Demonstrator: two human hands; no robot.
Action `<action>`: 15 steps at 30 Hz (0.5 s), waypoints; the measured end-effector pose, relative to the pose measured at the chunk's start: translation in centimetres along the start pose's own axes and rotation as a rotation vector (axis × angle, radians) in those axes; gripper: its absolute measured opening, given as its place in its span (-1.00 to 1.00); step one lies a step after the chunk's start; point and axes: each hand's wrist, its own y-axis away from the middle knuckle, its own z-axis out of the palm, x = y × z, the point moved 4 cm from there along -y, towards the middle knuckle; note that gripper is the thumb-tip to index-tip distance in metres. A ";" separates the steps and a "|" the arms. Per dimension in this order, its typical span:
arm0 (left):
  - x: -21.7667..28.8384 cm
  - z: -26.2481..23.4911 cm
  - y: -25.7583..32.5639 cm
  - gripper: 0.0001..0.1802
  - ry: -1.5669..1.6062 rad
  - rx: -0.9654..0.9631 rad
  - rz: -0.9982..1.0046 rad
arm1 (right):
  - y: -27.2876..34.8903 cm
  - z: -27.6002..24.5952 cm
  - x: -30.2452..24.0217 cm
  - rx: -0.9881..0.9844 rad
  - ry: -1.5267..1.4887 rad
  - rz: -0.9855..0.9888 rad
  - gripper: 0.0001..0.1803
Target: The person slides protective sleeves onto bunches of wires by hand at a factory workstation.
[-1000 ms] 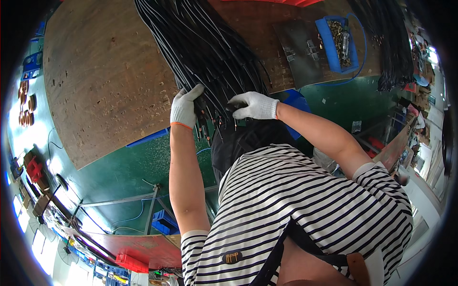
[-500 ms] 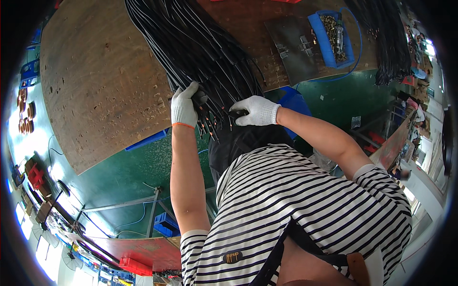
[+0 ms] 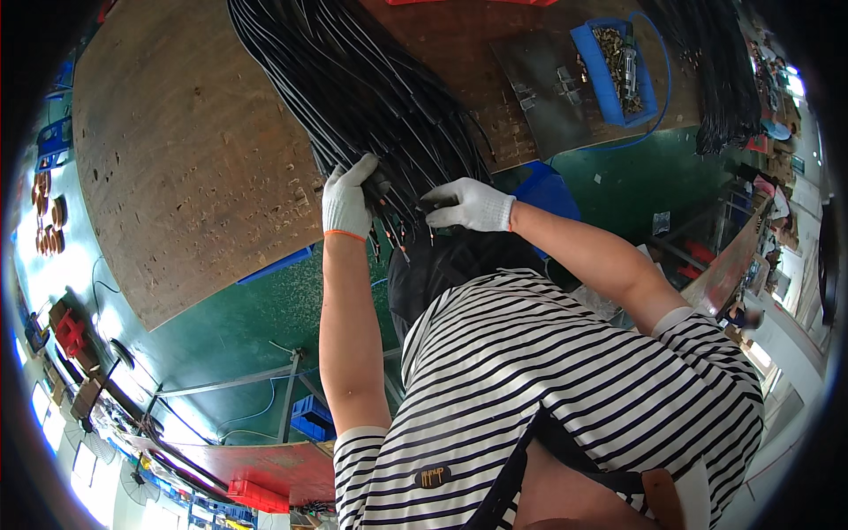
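A thick bundle of black cables [image 3: 389, 97] runs down over the table's near edge, with bare copper ends hanging loose at its lower end. My left hand [image 3: 349, 201], in a white knit glove with an orange cuff, wraps its fingers round the left side of the bundle near those ends. Opposite it, my right hand [image 3: 475, 205], gloved the same way, has thumb and forefinger closing about a black cable at the bundle's right side. Its fingertips are partly lost against the dark cables.
On the wooden table [image 3: 194, 150], a blue bin [image 3: 609, 66] holds small brass-coloured parts beside a dark plate [image 3: 539, 97] with metal fittings. Another black cable bundle [image 3: 724, 97] hangs at the far right. A blue container [image 3: 548, 190] sits below the table edge.
My left hand has shifted slightly right and down with the cable ends. My right hand's thumb and forefinger have changed position slightly at the cables.
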 end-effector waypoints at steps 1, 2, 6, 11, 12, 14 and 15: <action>0.1 -0.1 0.0 -0.86 -0.026 0.010 -0.010 | -0.7 0.3 0.4 0.019 0.149 -0.087 -0.43; 0.2 -0.1 -0.1 -0.85 -0.051 0.018 -0.022 | -1.2 0.6 0.6 0.039 0.297 -0.172 -0.43; 0.2 -0.5 0.2 -0.83 -0.061 0.028 -0.015 | -2.0 1.9 -0.9 0.013 -0.104 0.017 -0.47; 0.7 -0.8 1.2 -0.81 -0.118 0.077 -0.007 | -6.9 1.3 -4.6 0.188 -0.046 -0.034 -0.56; 0.8 -1.1 1.4 -0.78 -0.116 0.095 -0.016 | -8.4 0.8 -5.9 0.222 0.084 -0.134 -0.52; 0.6 -1.8 1.4 -0.74 -0.074 0.120 -0.009 | -12.4 0.2 -7.2 0.287 0.116 -0.153 -0.49; 0.6 -2.4 1.5 -0.75 -0.066 0.116 -0.019 | -13.6 0.2 -9.1 0.280 0.154 -0.117 -0.50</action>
